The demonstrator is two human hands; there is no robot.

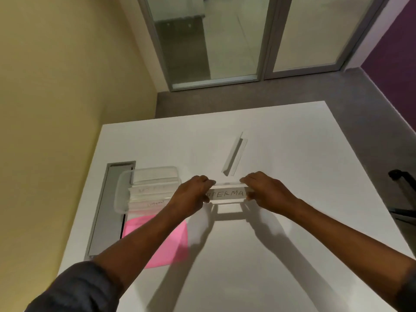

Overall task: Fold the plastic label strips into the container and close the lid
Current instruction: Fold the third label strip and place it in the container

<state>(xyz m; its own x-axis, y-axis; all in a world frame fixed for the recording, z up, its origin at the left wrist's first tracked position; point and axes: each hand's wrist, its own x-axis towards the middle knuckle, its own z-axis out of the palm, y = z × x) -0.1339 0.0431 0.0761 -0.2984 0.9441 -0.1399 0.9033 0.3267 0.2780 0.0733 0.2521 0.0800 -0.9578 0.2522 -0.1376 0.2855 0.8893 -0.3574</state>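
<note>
A clear plastic label strip point(227, 194) with handwritten black letters is held just above the white table. My left hand point(192, 194) grips its left end and my right hand point(263, 191) grips its right end. To the left stands a clear plastic container point(122, 194) with several folded label strips point(153, 190) stacked inside; one reads "elephant". A pink lid point(171, 242) lies flat on the table in front of the container, partly under my left forearm. Another clear strip point(234, 156) lies folded on the table beyond my hands.
The white table point(281, 244) has a grey cable slot point(108, 210) along its left side, next to the container. A yellow wall runs on the left. Glass doors stand ahead past the table's far edge. A dark chair part point(403, 179) shows at the right.
</note>
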